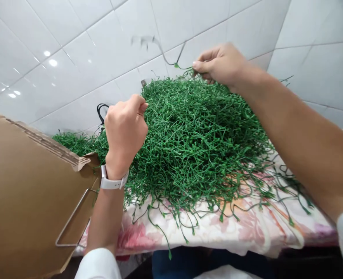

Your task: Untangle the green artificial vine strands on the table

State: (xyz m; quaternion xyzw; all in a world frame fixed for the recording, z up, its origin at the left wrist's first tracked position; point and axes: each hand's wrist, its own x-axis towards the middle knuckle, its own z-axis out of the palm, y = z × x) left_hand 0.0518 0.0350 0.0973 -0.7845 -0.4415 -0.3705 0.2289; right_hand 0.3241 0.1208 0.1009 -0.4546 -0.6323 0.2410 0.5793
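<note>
A big tangled heap of thin green stems, which look like artificial plastic ones with small knobs at the tips, covers the middle of the table. Above the back of the heap, my right hand is closed in a pinch on a green stem; its far end is blurred and stretches left in front of the wall. My left hand is held as a fist at the left side of the heap, with a white watch on the wrist. Its fingers are turned away, so anything in them is hidden.
A large cardboard box stands at the left, beside a bent metal wire frame. Under the stems lies a floral tablecloth. White wall tiles rise behind. A black cable loop shows behind my left hand.
</note>
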